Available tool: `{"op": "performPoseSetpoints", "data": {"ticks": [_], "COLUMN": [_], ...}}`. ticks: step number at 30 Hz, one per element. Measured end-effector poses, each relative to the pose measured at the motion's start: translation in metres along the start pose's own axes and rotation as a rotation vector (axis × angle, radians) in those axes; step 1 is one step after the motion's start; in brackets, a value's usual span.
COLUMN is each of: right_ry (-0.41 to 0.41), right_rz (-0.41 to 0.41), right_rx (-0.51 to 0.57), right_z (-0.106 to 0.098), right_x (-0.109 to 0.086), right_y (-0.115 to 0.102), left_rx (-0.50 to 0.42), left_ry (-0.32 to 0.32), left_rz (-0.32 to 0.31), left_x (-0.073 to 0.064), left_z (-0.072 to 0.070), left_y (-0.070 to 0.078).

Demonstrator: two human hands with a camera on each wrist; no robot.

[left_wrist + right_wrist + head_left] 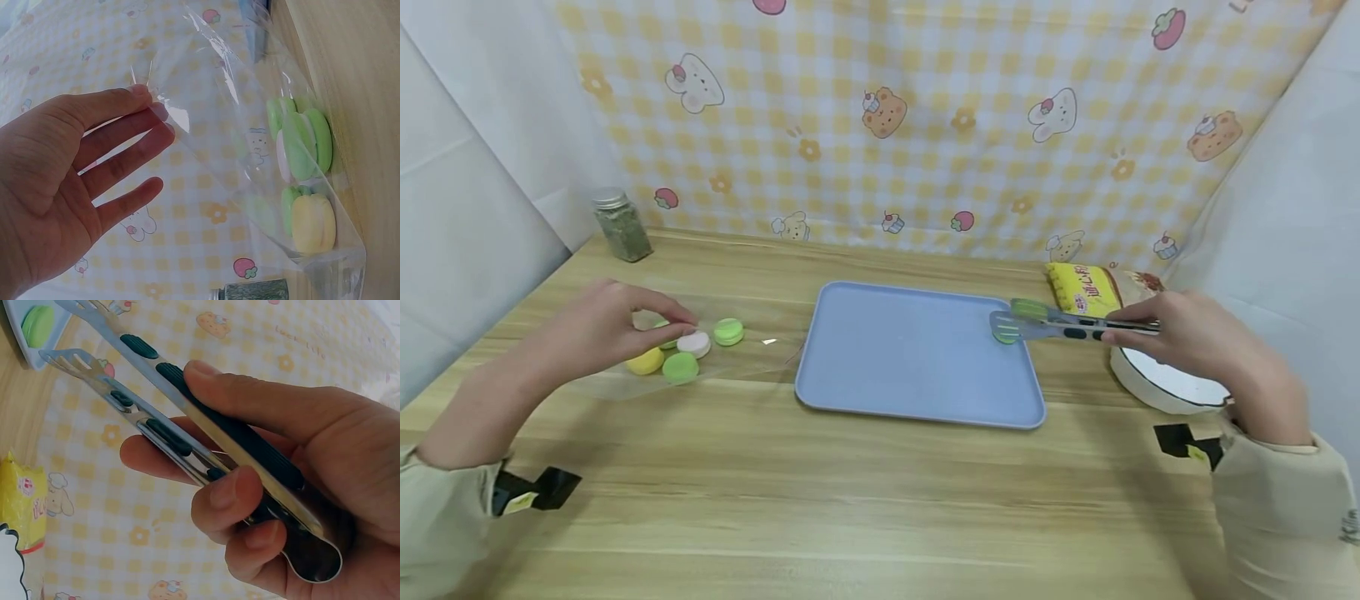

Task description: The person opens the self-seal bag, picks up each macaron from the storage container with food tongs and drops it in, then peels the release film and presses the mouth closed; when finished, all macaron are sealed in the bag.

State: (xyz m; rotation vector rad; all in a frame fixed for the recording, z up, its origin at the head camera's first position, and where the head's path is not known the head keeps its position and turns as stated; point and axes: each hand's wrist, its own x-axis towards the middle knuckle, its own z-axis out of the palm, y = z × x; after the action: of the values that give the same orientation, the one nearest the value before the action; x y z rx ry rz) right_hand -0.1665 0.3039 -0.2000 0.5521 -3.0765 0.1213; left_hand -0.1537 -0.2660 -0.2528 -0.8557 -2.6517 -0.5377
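In the head view my left hand (613,325) is at the left over a clear plastic bag (230,87). Its thumb and fingertips pinch the film, the little finger held apart. Inside lie green macarons (681,367), a yellow macaron (644,362) and a pale pink macaron (693,343). My right hand (1195,333) grips metal tongs (1075,327) with dark green inserts, thumb on one arm and fingers round the other. The tong arms stand apart in the right wrist view. Their slotted tips overlap a green macaron (39,326) at the right corner of the blue tray (917,358), partly hiding it.
A jar of dried green herbs (621,227) stands at the back left. At the right are a yellow food packet (1086,287) and a white dish with a dark rim (1165,383), partly under the right hand. A checked cloth (850,167) hangs behind the table.
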Motion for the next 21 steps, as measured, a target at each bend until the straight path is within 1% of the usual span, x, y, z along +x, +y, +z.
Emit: {"op": "performPoseSetpoints", "data": {"ticks": [6,11,13,21], "right_ry": [-0.026,-0.001,0.020,0.165], "right_rz": [-0.014,-0.044,-0.058,-0.148], "right_rx": [-0.001,0.000,-0.001,-0.026], "right_z": [0.004,0.005,0.004,-0.002], "right_x": [0.006,0.007,0.005,-0.006], "right_y": [-0.002,0.000,0.000,0.003], "left_rx": [0.015,0.021,0.018,-0.002], "left_ry": [-0.003,-0.004,-0.007,-0.015], "left_rz": [-0.013,-0.019,-0.021,-0.026], "left_x": [-0.002,-0.003,-0.002,0.000], "left_z": [-0.001,-0.002,-0.002,-0.003], "left_y": [0.000,0.000,0.001,0.002]}}
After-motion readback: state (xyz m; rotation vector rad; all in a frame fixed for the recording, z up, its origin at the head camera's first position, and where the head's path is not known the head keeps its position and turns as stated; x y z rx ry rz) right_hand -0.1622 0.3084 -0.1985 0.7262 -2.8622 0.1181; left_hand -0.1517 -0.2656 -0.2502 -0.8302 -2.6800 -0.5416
